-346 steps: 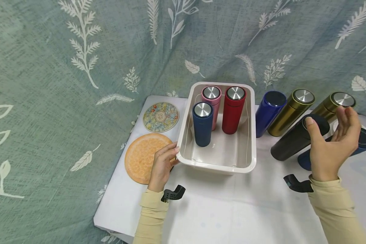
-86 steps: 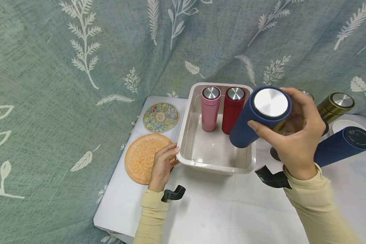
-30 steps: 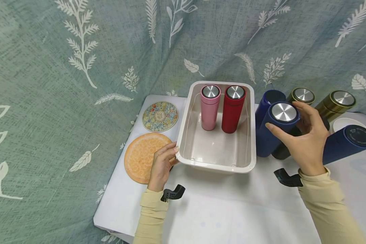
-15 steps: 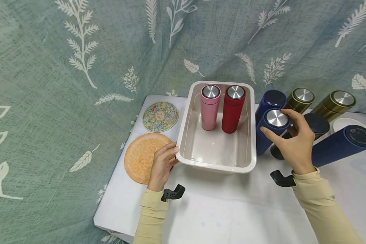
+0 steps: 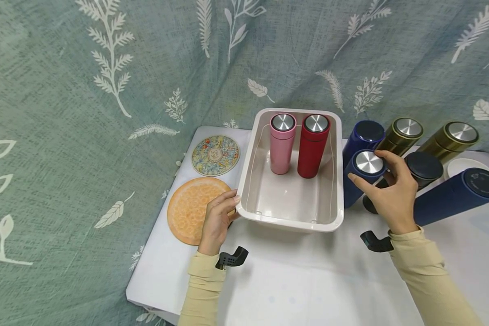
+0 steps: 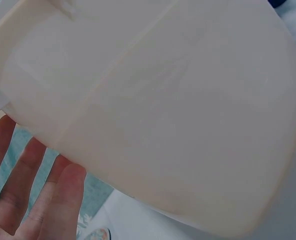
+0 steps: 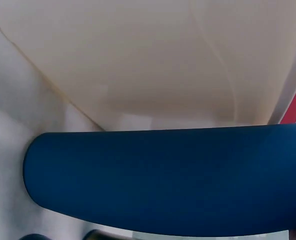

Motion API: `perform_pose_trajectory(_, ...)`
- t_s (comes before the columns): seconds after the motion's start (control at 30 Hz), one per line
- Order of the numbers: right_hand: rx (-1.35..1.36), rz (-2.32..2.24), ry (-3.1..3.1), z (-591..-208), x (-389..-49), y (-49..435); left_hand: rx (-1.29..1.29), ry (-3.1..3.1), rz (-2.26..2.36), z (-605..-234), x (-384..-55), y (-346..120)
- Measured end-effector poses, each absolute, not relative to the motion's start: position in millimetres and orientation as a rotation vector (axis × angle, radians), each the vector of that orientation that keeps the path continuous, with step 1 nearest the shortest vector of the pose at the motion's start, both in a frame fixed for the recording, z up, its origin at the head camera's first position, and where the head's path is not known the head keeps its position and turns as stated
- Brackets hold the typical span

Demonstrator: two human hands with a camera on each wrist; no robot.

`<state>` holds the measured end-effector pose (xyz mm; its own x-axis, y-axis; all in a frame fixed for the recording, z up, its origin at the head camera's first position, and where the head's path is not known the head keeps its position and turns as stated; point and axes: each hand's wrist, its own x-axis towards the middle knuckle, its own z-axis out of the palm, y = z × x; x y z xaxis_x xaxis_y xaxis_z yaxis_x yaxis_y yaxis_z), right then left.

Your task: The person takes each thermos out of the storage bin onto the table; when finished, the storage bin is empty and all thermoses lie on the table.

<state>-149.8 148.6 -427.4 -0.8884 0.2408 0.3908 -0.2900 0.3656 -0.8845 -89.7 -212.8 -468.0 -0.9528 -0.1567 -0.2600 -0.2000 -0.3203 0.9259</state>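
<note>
A white plastic bin (image 5: 289, 226) stands mid-table with a pink thermos (image 5: 281, 154) and a red thermos (image 5: 311, 151) upright at its far end. My left hand (image 5: 216, 224) holds the bin's near-left rim; in the left wrist view its fingers (image 6: 18, 195) meet the edge of the wall. Just outside the bin's right wall, my right hand (image 5: 396, 194) grips a navy thermos (image 5: 354, 185) with a silver lid near its top, thumb and fingers on opposite sides. The right wrist view shows this thermos (image 7: 153, 180) beside the bin, its base on the tabletop.
Behind and right of the gripped thermos stand a blue thermos (image 5: 362, 136), two gold ones (image 5: 399, 138) and a black one (image 5: 424, 167). Another navy thermos (image 5: 452, 199) is at far right by a white round object (image 5: 462, 165). Two round mats (image 5: 193, 213) lie left.
The navy thermos has come out of the bin in my right hand and been lowered onto the table at its right. My left hand has stayed at the rim.
</note>
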Motion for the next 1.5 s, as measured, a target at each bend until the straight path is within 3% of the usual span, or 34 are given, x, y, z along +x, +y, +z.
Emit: perform_pose_trajectory(1.5,-0.061,1.429,-2.269,-415,-139,141,-0.480,1.809,2.489,-469,-90,-212)
